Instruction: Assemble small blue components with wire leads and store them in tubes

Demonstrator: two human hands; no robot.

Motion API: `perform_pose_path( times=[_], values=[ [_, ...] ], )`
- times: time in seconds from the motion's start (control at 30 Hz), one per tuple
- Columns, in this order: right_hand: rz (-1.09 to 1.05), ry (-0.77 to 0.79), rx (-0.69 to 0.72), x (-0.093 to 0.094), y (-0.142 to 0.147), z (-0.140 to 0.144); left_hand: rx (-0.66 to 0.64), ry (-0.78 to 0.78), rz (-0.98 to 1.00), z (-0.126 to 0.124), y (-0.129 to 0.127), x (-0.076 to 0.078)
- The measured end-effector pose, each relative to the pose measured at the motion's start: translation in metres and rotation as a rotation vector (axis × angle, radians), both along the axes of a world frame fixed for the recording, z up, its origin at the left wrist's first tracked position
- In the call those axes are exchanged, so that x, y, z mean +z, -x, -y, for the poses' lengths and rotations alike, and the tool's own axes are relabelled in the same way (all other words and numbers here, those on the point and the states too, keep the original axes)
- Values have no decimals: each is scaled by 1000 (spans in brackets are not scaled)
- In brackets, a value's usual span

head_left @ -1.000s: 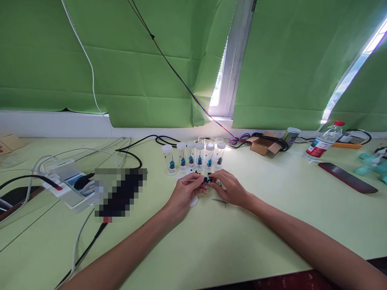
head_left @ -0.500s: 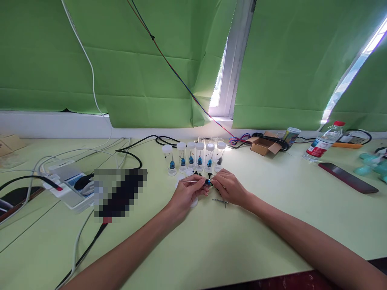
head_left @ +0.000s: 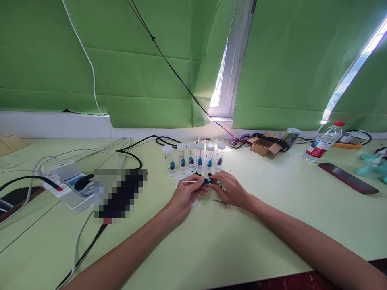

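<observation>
- Six clear tubes (head_left: 200, 158) with white caps stand upright in a row, the landmark here; five hold a blue piece each, and the one at the right end holds a greyish piece.
- One small blue part (head_left: 207, 181) is held between the two hands, just in front of the row, toward the person.
- One left hand (head_left: 188, 192), in front of the row, has its thumb and fingers pinched on the part's left end; one thin pale rod (head_left: 187, 181) runs leftward over its fingers.
- One right hand (head_left: 229, 187), in front of the row's right end, has its fingertips closed on the part's other end, though the part is too small to make out its exact form.
- One white disc (head_left: 194, 203) lies in front of the row, beside the left hand.
- One slim metal tool (head_left: 219, 201) lies in front of the row, near the right hand.
- One cardboard box (head_left: 262, 146), one can (head_left: 291, 137) and one red-capped bottle (head_left: 323, 143) are to the row's right.
- One white power strip (head_left: 70, 196) is well to the row's left.
</observation>
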State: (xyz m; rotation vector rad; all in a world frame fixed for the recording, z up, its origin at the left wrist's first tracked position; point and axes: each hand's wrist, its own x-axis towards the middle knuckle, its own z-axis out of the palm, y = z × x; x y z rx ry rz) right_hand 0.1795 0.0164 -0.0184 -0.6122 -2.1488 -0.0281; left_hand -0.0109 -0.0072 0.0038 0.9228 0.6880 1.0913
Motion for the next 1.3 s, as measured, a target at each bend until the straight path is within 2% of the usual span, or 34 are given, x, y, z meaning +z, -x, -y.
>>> perform_pose_path(
  times=[0.17,0.43,0.73,1.3],
  values=[
    [30,-35,-8,2,-1,-2,-10,-17,-27,0,-1,-1],
    [-5,11,-18,3,0,1,20,-6,-19,0,0,1],
    [10,6,28,1,0,0,10,-13,-33,0,-1,1],
    [97,-18,-43,1,-1,-3,11,-59,-91,-1,-2,-5]
  ],
)
